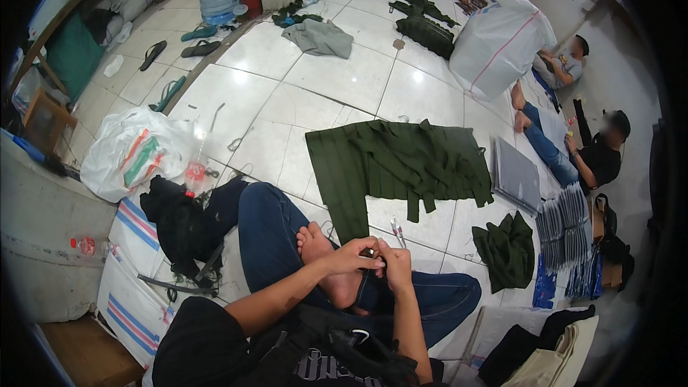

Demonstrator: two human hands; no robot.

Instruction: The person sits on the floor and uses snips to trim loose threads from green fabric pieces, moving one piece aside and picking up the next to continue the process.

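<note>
My left hand [352,256] and my right hand [396,266] meet above my crossed legs, their fingertips pinched together around a small dark piece [380,265], mostly hidden by the fingers. Dark green fabric [398,161] lies spread on the tiles ahead, with strips hanging from its near edge. Its long left strip runs down to behind my left hand; whether it joins the dark piece I cannot tell. What look like thread snips [398,232] lie on the floor just beyond my right hand. A crumpled green cloth [505,251] rests to the right.
Left of my knee are a black cloth heap [185,226], a plastic bottle [195,176] and a white plastic bag [142,150]. At right lie flat grey packs [515,174] and stacked grey bundles [564,226]. A large white sack [502,45] and seated people [596,145] are beyond.
</note>
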